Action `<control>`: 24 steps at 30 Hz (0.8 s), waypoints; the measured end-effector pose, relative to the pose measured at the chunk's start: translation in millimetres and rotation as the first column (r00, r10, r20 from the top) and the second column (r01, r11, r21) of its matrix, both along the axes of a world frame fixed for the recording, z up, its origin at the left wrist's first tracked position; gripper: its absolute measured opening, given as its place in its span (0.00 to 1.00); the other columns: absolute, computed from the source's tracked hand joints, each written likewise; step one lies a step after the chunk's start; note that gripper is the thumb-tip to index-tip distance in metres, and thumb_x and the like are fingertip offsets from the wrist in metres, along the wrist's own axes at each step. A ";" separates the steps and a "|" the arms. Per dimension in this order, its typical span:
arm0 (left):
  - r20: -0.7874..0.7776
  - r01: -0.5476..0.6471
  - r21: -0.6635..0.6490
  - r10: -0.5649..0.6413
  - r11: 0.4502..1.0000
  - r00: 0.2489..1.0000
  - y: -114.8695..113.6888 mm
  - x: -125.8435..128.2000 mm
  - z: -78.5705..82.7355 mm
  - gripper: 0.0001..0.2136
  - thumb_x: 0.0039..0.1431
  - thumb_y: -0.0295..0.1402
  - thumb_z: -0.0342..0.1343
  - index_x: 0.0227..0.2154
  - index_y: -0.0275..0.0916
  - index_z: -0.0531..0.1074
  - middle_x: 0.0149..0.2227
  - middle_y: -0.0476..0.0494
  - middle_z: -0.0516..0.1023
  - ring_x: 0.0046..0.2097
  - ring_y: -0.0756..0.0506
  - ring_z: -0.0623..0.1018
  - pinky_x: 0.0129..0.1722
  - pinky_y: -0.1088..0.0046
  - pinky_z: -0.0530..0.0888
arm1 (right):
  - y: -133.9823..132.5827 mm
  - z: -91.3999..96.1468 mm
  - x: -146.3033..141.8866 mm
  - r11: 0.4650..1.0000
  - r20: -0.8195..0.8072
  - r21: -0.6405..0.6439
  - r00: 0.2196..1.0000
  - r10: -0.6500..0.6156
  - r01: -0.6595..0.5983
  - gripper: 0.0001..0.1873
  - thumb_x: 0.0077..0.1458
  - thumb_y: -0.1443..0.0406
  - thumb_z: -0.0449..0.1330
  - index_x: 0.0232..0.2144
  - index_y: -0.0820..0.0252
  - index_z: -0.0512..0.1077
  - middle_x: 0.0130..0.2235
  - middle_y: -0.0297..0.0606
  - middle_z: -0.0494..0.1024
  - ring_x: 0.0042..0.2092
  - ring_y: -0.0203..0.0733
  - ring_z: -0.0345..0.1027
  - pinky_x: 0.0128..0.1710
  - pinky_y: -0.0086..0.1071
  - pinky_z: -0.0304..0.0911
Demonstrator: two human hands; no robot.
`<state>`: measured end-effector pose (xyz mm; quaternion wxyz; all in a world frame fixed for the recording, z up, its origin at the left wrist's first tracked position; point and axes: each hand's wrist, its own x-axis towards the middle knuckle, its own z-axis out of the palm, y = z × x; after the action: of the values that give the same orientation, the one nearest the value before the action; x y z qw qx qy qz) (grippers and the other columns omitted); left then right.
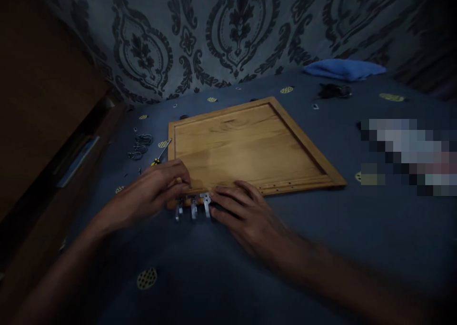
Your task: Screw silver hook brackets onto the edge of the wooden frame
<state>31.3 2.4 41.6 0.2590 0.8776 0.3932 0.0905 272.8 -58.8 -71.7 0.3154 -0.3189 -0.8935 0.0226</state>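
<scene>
A framed wooden panel (246, 144) lies flat on a dark blue cloth (321, 239). Three metal hooks (193, 208) stick out from its near edge. My left hand (157, 189) rests on the panel's near left corner, fingers curled and pressed on the frame just above the hooks. My right hand (243, 213) lies beside the hooks on the right, fingers stretched toward the rightmost hook and touching it. Neither hand visibly grips anything.
Left of the panel lie a small screwdriver with a yellow-and-black handle (160, 154) and several loose metal hooks (140, 145). A blue folded cloth (344, 69) and a dark object (333, 91) sit at the back right. A wooden cabinet (39, 101) stands at left.
</scene>
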 end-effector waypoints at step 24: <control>-0.142 0.146 -0.065 -0.154 0.987 0.978 10.9 22.7 -20.3 0.10 0.72 0.35 0.47 0.39 0.42 0.72 0.43 0.44 0.75 0.46 0.42 0.75 0.45 0.67 0.71 | -0.3 -1.0 0.2 1.000 0.030 -0.011 1.000 -0.003 0.003 0.17 0.66 0.73 0.54 0.51 0.56 0.77 0.56 0.44 0.80 0.58 0.50 0.69 0.62 0.57 0.59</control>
<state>54.0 13.3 21.3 0.2591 0.9017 0.3461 -0.0046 273.0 -59.2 -72.6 0.3003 -0.3224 -0.8974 0.0223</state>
